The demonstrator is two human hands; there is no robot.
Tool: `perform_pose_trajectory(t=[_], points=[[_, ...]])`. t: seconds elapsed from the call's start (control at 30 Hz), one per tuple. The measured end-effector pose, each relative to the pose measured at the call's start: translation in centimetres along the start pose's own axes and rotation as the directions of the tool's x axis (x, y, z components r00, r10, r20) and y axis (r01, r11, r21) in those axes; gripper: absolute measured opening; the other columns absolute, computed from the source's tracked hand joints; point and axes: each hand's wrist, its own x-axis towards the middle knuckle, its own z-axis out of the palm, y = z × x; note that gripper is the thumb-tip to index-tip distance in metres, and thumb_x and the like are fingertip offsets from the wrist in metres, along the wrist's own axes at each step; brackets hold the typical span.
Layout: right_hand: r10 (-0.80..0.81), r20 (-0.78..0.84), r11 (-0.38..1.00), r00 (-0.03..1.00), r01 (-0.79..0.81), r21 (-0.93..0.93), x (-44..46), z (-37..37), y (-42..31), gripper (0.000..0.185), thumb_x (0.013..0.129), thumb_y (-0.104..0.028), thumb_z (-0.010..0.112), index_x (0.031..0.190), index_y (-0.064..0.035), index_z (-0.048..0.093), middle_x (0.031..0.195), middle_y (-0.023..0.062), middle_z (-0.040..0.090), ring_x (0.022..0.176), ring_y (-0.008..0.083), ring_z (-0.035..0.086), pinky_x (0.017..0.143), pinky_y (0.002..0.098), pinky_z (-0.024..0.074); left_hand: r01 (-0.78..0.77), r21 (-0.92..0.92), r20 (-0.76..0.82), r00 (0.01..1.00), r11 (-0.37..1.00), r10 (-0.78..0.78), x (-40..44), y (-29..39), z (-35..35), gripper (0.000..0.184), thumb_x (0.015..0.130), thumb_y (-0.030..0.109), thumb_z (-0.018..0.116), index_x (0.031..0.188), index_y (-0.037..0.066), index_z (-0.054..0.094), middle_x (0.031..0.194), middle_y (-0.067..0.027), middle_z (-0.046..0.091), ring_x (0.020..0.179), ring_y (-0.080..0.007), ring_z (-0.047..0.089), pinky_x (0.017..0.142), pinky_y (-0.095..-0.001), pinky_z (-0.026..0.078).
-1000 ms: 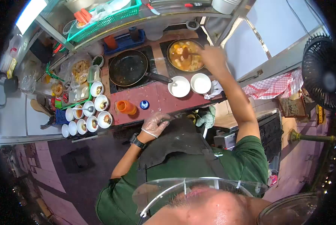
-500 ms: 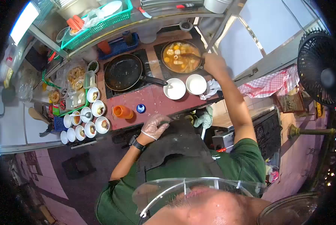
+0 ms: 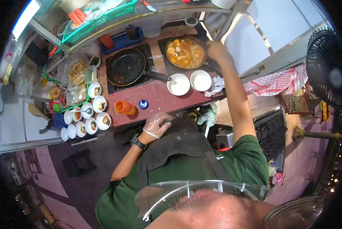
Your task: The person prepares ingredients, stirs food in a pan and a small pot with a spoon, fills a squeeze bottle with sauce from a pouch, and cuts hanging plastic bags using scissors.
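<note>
My right hand [image 3: 217, 50] is closed around the handle of a brown stirring utensil at the pan's far right edge. Its head is mostly hidden in the broth, so I cannot tell a spoon from a spatula. The pan [image 3: 206, 61] holds orange-red broth with chunks and strips of food. My left hand [image 3: 158, 125], in a clear plastic glove, rests near the counter's front edge with loosely bent fingers and nothing in it. Nearby are an orange bottle [image 3: 125, 108] and a blue cap [image 3: 143, 104]. Two white bowls [image 3: 178, 84] [image 3: 200, 80] stand just in front of the pan.
An empty black frying pan [image 3: 126, 67] sits on the left burner, its handle pointing toward the bowls. Several small white bowls [image 3: 103, 121] with portions crowd the left end. A green basket [image 3: 98, 23] sits on the shelf above. A black fan [image 3: 329, 68] stands at right.
My right hand has moved up and slightly left, and the utensil has swung to the pan's far side. The food in the broth has shifted. My left hand has turned slightly, fingers a little higher.
</note>
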Motion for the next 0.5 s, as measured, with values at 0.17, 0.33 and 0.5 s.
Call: perform_pose_trajectory(t=[0.17,0.33,0.5], points=[[-0.002,0.048,0.999,0.999,0.004,-0.033,-4.0,-2.3,-1.3,0.030,0.083,-0.014,0.054,0.107,-0.0091,0.072,0.108,0.0224,0.070,0.102,0.0410,0.066,0.089,0.0515,0.0516,0.010,0.037,0.008,1.000,0.999,-0.010,-0.4,0.8,-0.6,0.017,0.090,0.013,0.067,0.104,0.004,0.066,0.103,-0.0139,0.068,0.097,-0.0314,0.065,0.087,-0.0393,0.051],[0.075,0.121,0.989,0.990,-0.058,-0.139,-4.8,-0.9,0.6,0.029,0.084,-0.017,0.056,0.107,-0.0107,0.072,0.108,0.0205,0.071,0.099,0.0374,0.069,0.088,0.0481,0.0546,0.036,-0.006,-0.006,0.999,0.999,-0.036,-0.8,0.0,-0.1,0.017,0.086,0.011,0.068,0.102,0.004,0.067,0.104,-0.0141,0.068,0.098,-0.0337,0.065,0.086,-0.0408,0.051],[0.117,0.054,0.993,0.992,-0.118,0.008,-6.9,-1.5,0.1,0.032,0.084,-0.016,0.051,0.108,-0.0085,0.071,0.111,0.0220,0.069,0.104,0.0408,0.066,0.091,0.0492,0.0514,0.014,0.011,0.023,1.000,1.000,-0.014,-0.7,0.7,-0.2,0.019,0.086,0.012,0.070,0.103,0.004,0.067,0.104,-0.0139,0.068,0.098,-0.0335,0.066,0.088,-0.0406,0.052]])
